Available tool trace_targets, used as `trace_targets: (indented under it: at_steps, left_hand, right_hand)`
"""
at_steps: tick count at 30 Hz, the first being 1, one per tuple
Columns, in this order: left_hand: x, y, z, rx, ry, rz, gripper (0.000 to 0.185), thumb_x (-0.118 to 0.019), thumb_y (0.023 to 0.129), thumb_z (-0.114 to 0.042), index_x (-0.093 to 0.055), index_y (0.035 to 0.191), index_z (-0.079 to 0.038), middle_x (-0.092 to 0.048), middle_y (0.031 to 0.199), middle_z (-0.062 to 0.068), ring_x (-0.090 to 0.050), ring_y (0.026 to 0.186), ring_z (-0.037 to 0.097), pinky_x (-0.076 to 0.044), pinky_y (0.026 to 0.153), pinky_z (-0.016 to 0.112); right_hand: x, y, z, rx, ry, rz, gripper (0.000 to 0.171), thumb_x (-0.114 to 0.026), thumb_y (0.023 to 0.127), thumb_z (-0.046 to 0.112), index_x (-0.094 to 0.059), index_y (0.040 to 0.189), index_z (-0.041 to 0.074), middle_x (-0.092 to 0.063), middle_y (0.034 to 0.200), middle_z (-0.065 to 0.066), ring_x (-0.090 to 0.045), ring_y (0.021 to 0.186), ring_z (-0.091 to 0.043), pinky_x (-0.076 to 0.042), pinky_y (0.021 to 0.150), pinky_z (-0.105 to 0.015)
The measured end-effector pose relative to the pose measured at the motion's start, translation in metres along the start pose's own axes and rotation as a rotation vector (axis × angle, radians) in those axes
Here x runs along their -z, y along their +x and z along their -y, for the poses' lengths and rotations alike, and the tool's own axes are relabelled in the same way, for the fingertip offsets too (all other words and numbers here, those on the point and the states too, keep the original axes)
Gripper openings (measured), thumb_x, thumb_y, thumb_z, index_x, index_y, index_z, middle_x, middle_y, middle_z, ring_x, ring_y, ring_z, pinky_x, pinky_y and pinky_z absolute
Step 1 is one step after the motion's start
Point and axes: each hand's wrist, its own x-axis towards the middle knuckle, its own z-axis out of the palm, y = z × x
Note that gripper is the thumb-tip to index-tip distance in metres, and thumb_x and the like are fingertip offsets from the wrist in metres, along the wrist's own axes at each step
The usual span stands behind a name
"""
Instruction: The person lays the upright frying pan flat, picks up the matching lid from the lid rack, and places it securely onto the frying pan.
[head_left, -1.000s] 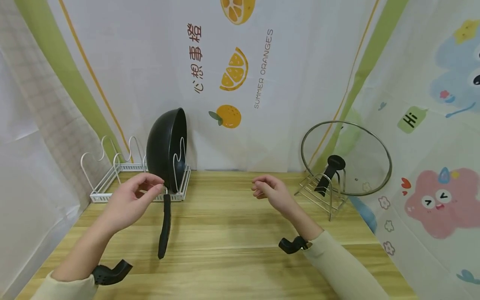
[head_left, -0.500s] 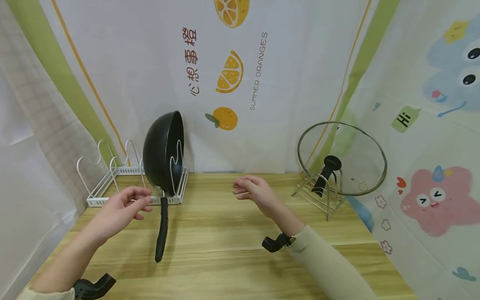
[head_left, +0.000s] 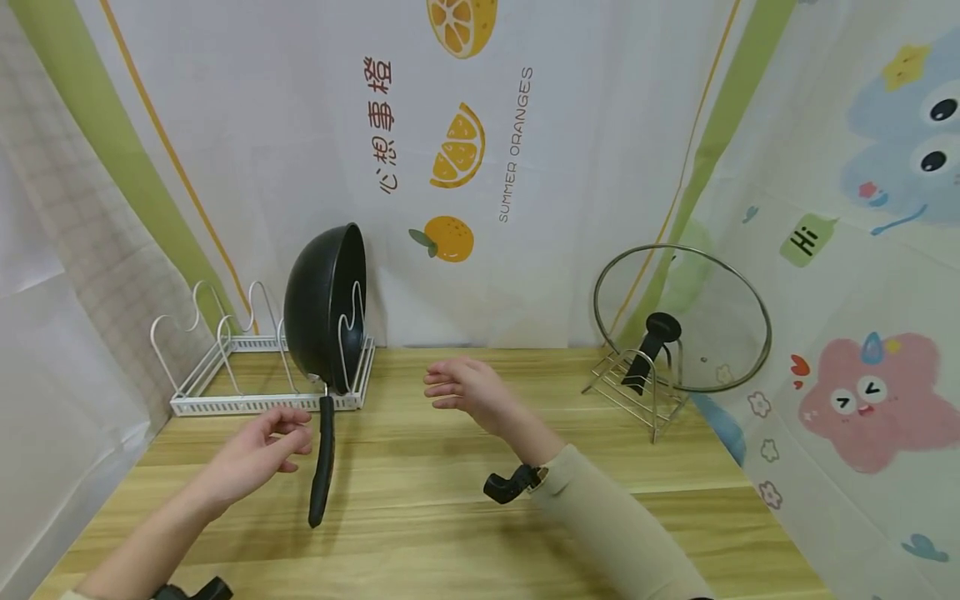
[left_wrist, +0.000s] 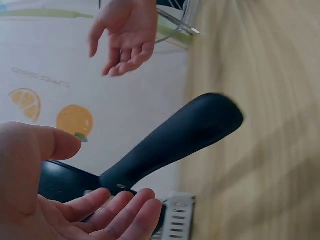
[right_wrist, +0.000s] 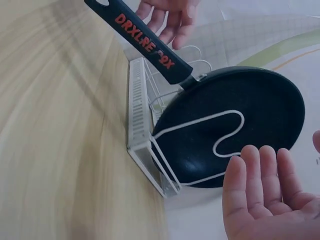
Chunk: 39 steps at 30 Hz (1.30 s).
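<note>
Your wooden table [head_left: 450,500] spans the whole scene, with printed curtains hanging behind and beside it. On its far left stands the white wire rack [head_left: 225,392], and the black frying pan [head_left: 324,304] sits upright on its edge in the rack's rightmost slot, one white wire loop crossing its inner face (the right wrist view shows this plainly). The pan's black handle [head_left: 322,462] slopes down and toward you, out over the table. At the far right a glass lid [head_left: 681,317] leans upright in a metal stand [head_left: 637,387], its black knob facing you.

Your right hand [head_left: 461,390] hovers above the middle of the table, near the pan but apart from it, fingers loosely extended and holding nothing. Your left hand [head_left: 258,450] is just beside the handle, on its left; its fingers are relaxed and spread, palm open, gripping nothing. In the left wrist view the handle [left_wrist: 172,145] passes close over your fingertips [left_wrist: 135,210], though contact cannot be told for sure.
</note>
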Motion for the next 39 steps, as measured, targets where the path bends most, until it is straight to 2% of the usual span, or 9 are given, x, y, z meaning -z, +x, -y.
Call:
trace_targets:
  at_steps: [4,9,13,18,24,27,30,33,39]
  left_hand:
    - [-0.008,0.000,0.007,0.055,-0.069,0.040,0.059,-0.055,0.114,-0.024,-0.038,0.155,0.016,-0.062,0.135,0.028,-0.070,0.115,0.026,-0.066,0.088,0.036]
    - [-0.016,-0.002,0.016,0.152,-0.191,0.124,0.068,-0.054,0.115,-0.032,-0.032,0.157,0.017,-0.059,0.144,0.030,-0.070,0.118,0.026,-0.065,0.095,0.043]
    - [-0.022,-0.005,0.024,0.173,-0.376,0.226,0.055,-0.051,0.116,-0.032,-0.042,0.148,0.012,-0.069,0.129,0.016,-0.074,0.112,0.020,-0.065,0.093,0.038]
    - [-0.030,-0.004,0.033,0.151,-0.608,0.343,0.035,-0.048,0.117,-0.028,-0.056,0.138,-0.001,-0.072,0.117,0.003,-0.077,0.108,0.019,-0.066,0.092,0.039]
    - [-0.043,-0.003,0.039,0.146,-0.656,0.375,0.046,-0.048,0.117,-0.025,-0.047,0.148,0.008,-0.074,0.116,0.004,-0.078,0.107,0.017,-0.066,0.093,0.041]
    - [-0.048,-0.002,0.041,0.156,-0.705,0.419,0.040,-0.047,0.117,-0.022,-0.047,0.146,0.005,-0.075,0.114,0.003,-0.078,0.105,0.015,-0.065,0.093,0.041]
    - [-0.051,-0.002,0.043,0.155,-0.744,0.453,0.032,-0.046,0.117,-0.020,-0.050,0.142,-0.001,-0.076,0.114,0.002,-0.078,0.104,0.016,-0.065,0.092,0.039]
    - [-0.052,-0.002,0.043,0.146,-0.759,0.463,0.027,-0.046,0.116,-0.018,-0.053,0.138,-0.004,-0.075,0.113,0.002,-0.078,0.104,0.016,-0.065,0.090,0.037]
    - [-0.055,-0.002,0.041,0.151,-0.774,0.466,0.023,-0.045,0.116,-0.017,-0.056,0.134,-0.009,-0.076,0.111,0.001,-0.078,0.103,0.014,-0.064,0.087,0.034]
  right_hand:
    - [-0.012,0.010,-0.007,-0.036,0.023,0.035,0.048,-0.052,0.114,0.025,-0.058,0.147,-0.009,-0.070,0.133,-0.016,-0.072,0.108,-0.017,-0.061,0.105,-0.040]
    - [-0.025,0.021,-0.017,-0.065,0.046,0.061,0.050,-0.052,0.115,0.026,-0.057,0.150,-0.009,-0.069,0.141,-0.022,-0.073,0.112,-0.020,-0.060,0.108,-0.043]
    - [-0.035,0.029,-0.025,-0.092,0.060,0.064,0.049,-0.054,0.114,0.026,-0.059,0.149,-0.007,-0.069,0.143,-0.023,-0.073,0.117,-0.025,-0.060,0.107,-0.043]
    - [-0.049,0.038,-0.034,-0.121,0.075,0.074,0.051,-0.054,0.114,0.025,-0.056,0.149,-0.011,-0.060,0.153,-0.033,-0.068,0.133,-0.042,-0.058,0.112,-0.048]
    - [-0.065,0.046,-0.045,-0.149,0.114,0.123,0.056,-0.051,0.115,0.025,-0.048,0.154,-0.014,-0.049,0.159,-0.039,-0.052,0.148,-0.054,-0.049,0.121,-0.057]
    - [-0.072,0.050,-0.049,-0.164,0.138,0.141,0.057,-0.052,0.115,0.025,-0.046,0.157,-0.013,-0.049,0.160,-0.038,-0.050,0.150,-0.055,-0.045,0.124,-0.060]
    - [-0.078,0.054,-0.052,-0.190,0.142,0.167,0.058,-0.055,0.114,0.028,-0.049,0.157,-0.010,-0.053,0.159,-0.034,-0.053,0.149,-0.052,-0.047,0.123,-0.058]
    - [-0.086,0.060,-0.052,-0.226,0.137,0.181,0.056,-0.061,0.111,0.031,-0.056,0.152,-0.006,-0.064,0.150,-0.027,-0.063,0.140,-0.045,-0.053,0.118,-0.053]
    - [-0.107,0.074,-0.057,-0.291,0.148,0.200,0.044,-0.065,0.108,0.034,-0.067,0.140,0.004,-0.072,0.134,-0.013,-0.071,0.123,-0.030,-0.053,0.118,-0.051]
